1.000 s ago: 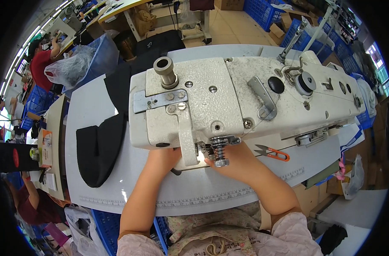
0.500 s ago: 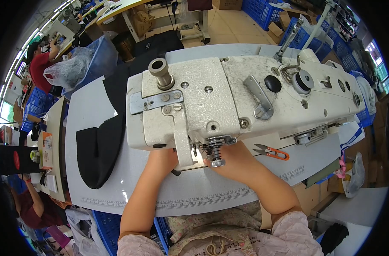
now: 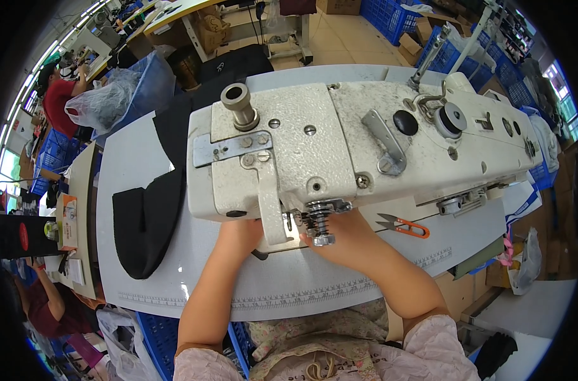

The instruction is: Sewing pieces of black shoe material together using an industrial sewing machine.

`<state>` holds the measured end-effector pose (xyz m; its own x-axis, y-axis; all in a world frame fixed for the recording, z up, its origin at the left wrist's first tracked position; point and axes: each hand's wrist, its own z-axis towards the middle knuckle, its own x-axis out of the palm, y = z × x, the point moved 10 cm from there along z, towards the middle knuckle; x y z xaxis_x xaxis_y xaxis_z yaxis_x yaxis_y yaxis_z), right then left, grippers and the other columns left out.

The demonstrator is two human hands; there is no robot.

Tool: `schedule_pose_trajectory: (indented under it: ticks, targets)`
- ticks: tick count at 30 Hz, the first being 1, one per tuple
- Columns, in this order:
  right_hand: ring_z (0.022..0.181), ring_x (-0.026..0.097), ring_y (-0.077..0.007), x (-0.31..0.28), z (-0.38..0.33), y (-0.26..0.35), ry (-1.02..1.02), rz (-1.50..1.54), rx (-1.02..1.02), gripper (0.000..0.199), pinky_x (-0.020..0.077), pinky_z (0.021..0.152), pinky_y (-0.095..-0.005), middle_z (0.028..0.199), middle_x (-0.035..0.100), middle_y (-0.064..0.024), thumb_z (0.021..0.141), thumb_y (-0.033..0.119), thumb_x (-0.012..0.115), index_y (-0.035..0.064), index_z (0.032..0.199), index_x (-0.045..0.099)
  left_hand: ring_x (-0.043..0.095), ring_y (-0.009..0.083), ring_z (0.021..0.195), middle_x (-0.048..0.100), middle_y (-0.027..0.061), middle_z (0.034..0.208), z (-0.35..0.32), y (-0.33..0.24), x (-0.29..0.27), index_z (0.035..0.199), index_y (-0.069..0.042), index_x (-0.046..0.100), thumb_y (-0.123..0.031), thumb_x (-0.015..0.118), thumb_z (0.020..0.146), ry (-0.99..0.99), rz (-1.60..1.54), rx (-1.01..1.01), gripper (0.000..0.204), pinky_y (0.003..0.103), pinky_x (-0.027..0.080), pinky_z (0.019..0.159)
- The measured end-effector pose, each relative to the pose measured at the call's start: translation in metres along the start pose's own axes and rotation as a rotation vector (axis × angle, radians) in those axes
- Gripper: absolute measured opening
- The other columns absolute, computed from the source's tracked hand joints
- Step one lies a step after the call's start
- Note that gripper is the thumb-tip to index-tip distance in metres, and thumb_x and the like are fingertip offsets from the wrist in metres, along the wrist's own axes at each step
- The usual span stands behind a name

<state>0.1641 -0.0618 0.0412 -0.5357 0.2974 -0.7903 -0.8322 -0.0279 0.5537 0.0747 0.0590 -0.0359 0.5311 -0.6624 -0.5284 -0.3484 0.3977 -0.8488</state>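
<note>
A white sewing machine [image 3: 289, 140] spans the grey table before me, and its head covers most of my fingers. My left hand [image 3: 240, 236] reaches in under the head's left end, beside the white lever. On the other side of the lit needle area, my right hand [image 3: 343, 240] lies behind the tension spring [image 3: 319, 222]. Whatever the fingers hold is hidden. A small dark edge shows just below my left hand. Black fabric pieces [image 3: 146, 222] lie to the left of the machine, running back behind it. Orange-handled thread snips [image 3: 404, 225] rest right of my right hand.
A printed ruler strip [image 3: 289, 293] follows the table's near edge. Behind the table at left stands a blue bin [image 3: 149, 89] with clear plastic bags. Two people in red sit at other tables on the left. Blue crates [image 3: 390, 22] and cartons stand at the far right.
Both hands stay in nearly the same place under the machine head. The black fabric at left has barely shifted, if at all.
</note>
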Motion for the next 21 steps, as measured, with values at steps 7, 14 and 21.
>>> schedule_pose_trajectory:
  ticks: [7, 14, 21]
  targets:
    - [0.081, 0.055, -0.0307, 0.008, 0.001, -0.008, 0.071, 0.044, 0.065, 0.013, 0.0420, 0.071, -0.0433, 0.078, 0.056, -0.0122, 0.067, 0.013, 0.065, 0.0029, 0.065, 0.058, 0.059, 0.0291, 0.090, 0.062, 0.0125, 0.097, 0.003, -0.017, -0.008, 0.100, -0.003, 0.060, -0.008, 0.061, 0.076, -0.064, 0.136, 0.060, 0.024, 0.037, 0.047, 0.076]
    - [0.080, 0.055, -0.0306, 0.006, 0.002, -0.007, 0.074, 0.007, 0.067, 0.013, 0.0424, 0.071, -0.0428, 0.077, 0.057, -0.0127, 0.067, 0.013, 0.065, 0.0025, 0.065, 0.059, 0.057, 0.0301, 0.091, 0.060, 0.0126, 0.097, 0.005, -0.019, -0.006, 0.098, -0.004, 0.061, -0.007, 0.060, 0.077, -0.056, 0.230, 0.112, 0.021, 0.039, 0.046, 0.076]
    - [0.075, 0.056, -0.0301, 0.006, 0.002, -0.006, 0.044, -0.015, 0.034, 0.012, 0.0429, 0.069, -0.0426, 0.071, 0.057, -0.0120, 0.066, 0.013, 0.065, 0.0029, 0.063, 0.058, 0.056, 0.0314, 0.093, 0.060, 0.0130, 0.099, 0.003, -0.027, -0.015, 0.099, -0.004, 0.060, -0.007, 0.058, 0.078, -0.177, 0.153, 0.187, 0.022, 0.040, 0.045, 0.078]
